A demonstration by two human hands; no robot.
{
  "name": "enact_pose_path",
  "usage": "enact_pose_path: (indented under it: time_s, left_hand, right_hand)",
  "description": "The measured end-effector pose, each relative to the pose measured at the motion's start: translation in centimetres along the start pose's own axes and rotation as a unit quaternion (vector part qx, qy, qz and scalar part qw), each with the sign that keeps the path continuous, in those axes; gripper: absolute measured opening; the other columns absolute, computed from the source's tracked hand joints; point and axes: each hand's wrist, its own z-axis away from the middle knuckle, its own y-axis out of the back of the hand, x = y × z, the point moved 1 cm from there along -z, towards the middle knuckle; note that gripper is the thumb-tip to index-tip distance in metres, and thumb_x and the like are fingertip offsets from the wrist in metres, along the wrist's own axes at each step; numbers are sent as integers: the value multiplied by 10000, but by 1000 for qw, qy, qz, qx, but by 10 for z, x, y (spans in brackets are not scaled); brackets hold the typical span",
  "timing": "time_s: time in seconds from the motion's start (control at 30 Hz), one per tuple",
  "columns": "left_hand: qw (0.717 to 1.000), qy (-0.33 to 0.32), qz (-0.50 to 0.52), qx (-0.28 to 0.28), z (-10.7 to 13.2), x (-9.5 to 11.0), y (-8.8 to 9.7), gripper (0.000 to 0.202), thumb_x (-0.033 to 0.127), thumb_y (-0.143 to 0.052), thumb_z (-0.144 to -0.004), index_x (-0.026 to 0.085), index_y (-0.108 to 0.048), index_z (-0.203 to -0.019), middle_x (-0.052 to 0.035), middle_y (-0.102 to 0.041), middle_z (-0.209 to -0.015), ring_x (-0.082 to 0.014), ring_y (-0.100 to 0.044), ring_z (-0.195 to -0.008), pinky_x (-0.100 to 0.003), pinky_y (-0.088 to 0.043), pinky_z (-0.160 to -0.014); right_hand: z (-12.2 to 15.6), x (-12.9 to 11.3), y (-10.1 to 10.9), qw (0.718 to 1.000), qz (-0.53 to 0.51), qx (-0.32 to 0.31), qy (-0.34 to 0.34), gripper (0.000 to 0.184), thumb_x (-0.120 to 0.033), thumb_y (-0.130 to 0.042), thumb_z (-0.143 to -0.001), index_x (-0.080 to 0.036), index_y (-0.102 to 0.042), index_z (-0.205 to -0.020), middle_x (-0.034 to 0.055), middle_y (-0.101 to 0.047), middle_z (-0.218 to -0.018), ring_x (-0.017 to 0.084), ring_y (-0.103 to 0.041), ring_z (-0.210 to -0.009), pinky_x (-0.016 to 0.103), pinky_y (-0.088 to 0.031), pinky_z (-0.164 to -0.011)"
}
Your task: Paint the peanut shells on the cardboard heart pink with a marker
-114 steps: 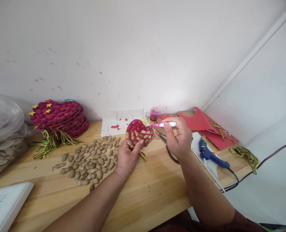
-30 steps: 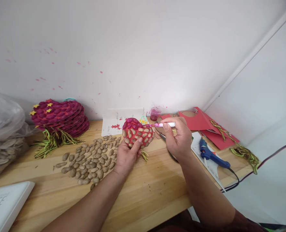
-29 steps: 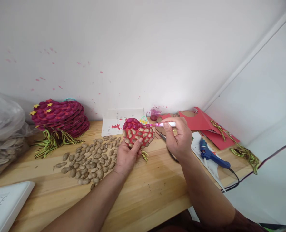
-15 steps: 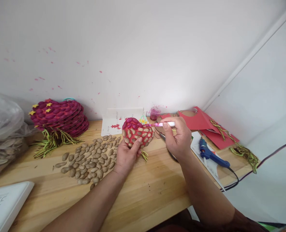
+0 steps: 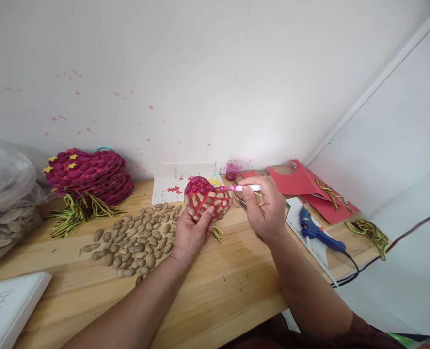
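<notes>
Head view: wooden table (image 5: pixel 215 291), pink-flecked wall (image 5: pixel 185 72); left fingers (image 5: pixel 205 218) hold peanut-studded piece (image 5: pixel 207 198), right fingers (image 5: pixel 249 196) brush (image 5: pixel 251 188).

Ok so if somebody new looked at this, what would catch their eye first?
Probably the red peanut craft in the left hand, mid-picture, some peanuts magenta and the rest bare, with the brush in the right hand at its upper edge. Next, likely the stack of magenta crafts with yellow stars, at the back left, and the loose peanuts spread left of the left hand.
</notes>
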Motion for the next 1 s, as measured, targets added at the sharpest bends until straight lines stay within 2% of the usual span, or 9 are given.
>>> enact_pose_path:
  time_s: [0.13, 0.57, 1.0]
  left_hand:
    - [1000, -4, -3, 1, 0, -1, 0, 443, 526, -861, -709, 212, -553, -758, 54, -572, -533, -96, -483, -413, -202, -391, -401]
    - [1000, -5, 0, -9, 1, 2, -2, 442, 520, -863, -711, 207, -553, -743, 59, -555, -532, -83, -440, -415, -199, -362, -412]
    - [1000, -10, -5, -5, -1, 0, -1, 435, 522, -852, -720, 207, -554, -753, 56, -562, -556, -86, -452, -415, -202, -373, -399]
  right_hand:
    - [0, 1, 0, 1000, 16, 13, -12, 121, -272, -573, -1010, -235, -687, -999, 53, -759, -948, 217, -680, -905, 400, -532, -864]
    - [1, -5, -3, 999, -11, -34, 13, 115, -247, -580, -1006, -240, -695, -994, 33, -749, -902, 196, -647, -859, 377, -518, -821]
    - [0, -5, 0, 1000, -7, -18, 16, 106, -225, -583, -998, -228, -689, -991, 36, -744, -901, 196, -643, -868, 367, -512, -818]
